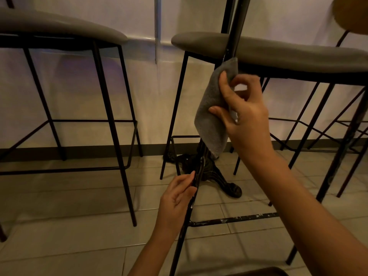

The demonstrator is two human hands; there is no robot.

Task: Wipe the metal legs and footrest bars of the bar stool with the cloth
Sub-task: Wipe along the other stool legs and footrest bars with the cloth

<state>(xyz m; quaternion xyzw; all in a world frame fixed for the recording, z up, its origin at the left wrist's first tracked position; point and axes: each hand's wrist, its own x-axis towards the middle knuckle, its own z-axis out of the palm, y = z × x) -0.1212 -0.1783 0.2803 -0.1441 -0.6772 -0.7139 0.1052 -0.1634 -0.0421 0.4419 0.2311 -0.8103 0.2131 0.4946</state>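
The right hand (245, 114) pinches the grey cloth (214, 108) around the near stool leg (191, 198) at one o'clock; the left hand (177, 198) curls round it at six. Footrest bar (233, 219) lies lower right. Three grey-seated stools line the wall.

A pale wall (83, 80) fills the upper frame, with a dark baseboard (89, 151) running along its foot. Below it lies a floor (59, 226) of beige rectangular tiles. Grey-cushioned stools stand at upper left (59, 26) and upper right (288, 54) on thin black legs. An ornate black cast-iron table base (219, 176) sits at centre. The light is dim and warm.
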